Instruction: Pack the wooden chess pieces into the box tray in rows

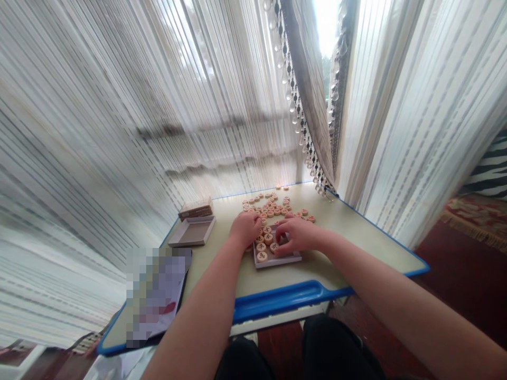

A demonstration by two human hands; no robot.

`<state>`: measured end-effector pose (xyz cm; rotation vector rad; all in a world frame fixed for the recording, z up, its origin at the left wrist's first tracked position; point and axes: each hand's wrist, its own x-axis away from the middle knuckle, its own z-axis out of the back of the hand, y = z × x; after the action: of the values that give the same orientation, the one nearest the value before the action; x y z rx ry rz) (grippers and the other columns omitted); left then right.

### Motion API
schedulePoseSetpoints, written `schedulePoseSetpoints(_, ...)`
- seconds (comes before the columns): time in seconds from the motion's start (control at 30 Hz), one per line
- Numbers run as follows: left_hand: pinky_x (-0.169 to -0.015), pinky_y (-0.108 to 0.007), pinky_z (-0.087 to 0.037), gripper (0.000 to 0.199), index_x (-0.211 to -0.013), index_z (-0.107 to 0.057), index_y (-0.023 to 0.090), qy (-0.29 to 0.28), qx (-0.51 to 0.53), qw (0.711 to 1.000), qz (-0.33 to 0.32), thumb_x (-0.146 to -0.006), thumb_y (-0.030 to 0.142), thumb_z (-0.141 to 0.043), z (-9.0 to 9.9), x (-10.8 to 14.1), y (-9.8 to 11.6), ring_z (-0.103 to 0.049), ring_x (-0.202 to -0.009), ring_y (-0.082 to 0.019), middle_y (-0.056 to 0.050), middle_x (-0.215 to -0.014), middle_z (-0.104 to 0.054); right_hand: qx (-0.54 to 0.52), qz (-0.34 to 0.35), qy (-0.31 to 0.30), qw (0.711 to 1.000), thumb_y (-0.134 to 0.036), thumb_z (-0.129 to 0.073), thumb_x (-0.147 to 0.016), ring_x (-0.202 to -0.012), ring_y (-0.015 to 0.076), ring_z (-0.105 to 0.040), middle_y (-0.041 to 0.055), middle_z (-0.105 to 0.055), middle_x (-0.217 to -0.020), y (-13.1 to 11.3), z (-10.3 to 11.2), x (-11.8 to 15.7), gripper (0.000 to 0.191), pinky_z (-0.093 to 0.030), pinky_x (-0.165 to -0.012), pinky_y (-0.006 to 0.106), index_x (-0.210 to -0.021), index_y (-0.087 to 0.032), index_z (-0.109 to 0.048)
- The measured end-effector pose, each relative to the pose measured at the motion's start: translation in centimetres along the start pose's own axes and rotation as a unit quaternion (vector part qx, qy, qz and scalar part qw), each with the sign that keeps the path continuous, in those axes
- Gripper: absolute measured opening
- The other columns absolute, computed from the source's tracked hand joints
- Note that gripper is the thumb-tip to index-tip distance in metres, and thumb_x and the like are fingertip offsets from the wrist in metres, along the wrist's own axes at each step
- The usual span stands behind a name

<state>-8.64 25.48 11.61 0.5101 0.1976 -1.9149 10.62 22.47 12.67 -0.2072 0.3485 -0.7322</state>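
Observation:
A shallow white box (pixel 277 260) lies on the table, with several round wooden xiangqi pieces (pixel 262 257) bearing dark characters along its left side. My right hand (pixel 301 232) reaches over the box from the right. Its thumb and index finger are at a xiangqi piece (pixel 274 247) in the box, one on each side. At the box's far left corner is my left hand (pixel 245 228), its fingers curled in close to the pieces. Whatever those fingers hold is hidden. Beyond both hands, many loose pieces with red characters (pixel 271 213) are scattered on the tabletop.
An empty shallow box lid (pixel 194 232) sits to the left, in front of a flat brownish box (pixel 196 207). A pixelated flat item (pixel 158 301) lies at the left edge. The table (pixel 348 243) has a blue rim; striped string curtains (pixel 222 105) hang behind it.

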Motion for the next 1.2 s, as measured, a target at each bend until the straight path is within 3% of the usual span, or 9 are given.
schedulePoseSetpoints(0.2,-0.076,-0.027,-0.040,0.028,-0.073,-0.065,0.019,-0.012,-0.004,1.000,0.013,-0.081,0.028,-0.039,0.04,0.02,0.04,-0.053,-0.079,-0.016,-0.005,-0.079,-0.065,0.006,-0.010,0.015,1.000,-0.044,-0.065,-0.063,-0.075,0.0183,-0.051,0.0014,-0.062,-0.067,-0.24,-0.26,-0.15,0.023,-0.038,-0.065,0.026,-0.068,-0.023,-0.068)
schedulePoseSetpoints(0.47,-0.073,-0.028,-0.040,0.029,-0.070,-0.063,0.019,0.000,-0.011,1.000,-0.008,-0.081,0.028,-0.038,-0.29,-0.16,-0.12,-0.053,-0.077,-0.017,-0.005,-0.076,-0.064,-0.012,0.002,0.011,1.000,-0.036,-0.064,-0.064,-0.076,0.0171,-0.051,0.0004,-0.060,-0.066,-0.41,-0.20,-0.03,0.017,-0.037,-0.063,0.024,-0.074,-0.023,-0.068)
schedulePoseSetpoints(0.93,-0.074,-0.028,-0.039,0.029,-0.071,-0.063,0.018,0.001,-0.009,1.000,-0.008,-0.081,0.028,-0.038,-0.16,-0.08,-0.16,-0.053,-0.078,-0.017,-0.005,-0.077,-0.064,-0.035,0.013,0.011,0.999,-0.039,-0.064,-0.065,-0.078,0.0175,-0.050,0.0003,-0.060,-0.066,-0.29,-0.51,-0.14,0.020,-0.038,-0.065,0.024,-0.076,-0.023,-0.069)
schedulePoseSetpoints(1.2,-0.072,-0.027,-0.039,0.029,-0.070,-0.063,0.018,-0.002,-0.027,1.000,-0.009,-0.081,0.027,-0.037,-0.11,-0.05,-0.13,-0.053,-0.076,-0.016,-0.005,-0.077,-0.064,-0.050,0.017,0.018,0.998,-0.029,-0.064,-0.063,-0.075,0.0161,-0.049,-0.0002,-0.059,-0.064,-0.14,-0.68,-0.27,0.015,-0.038,-0.065,0.023,-0.075,-0.022,-0.069)
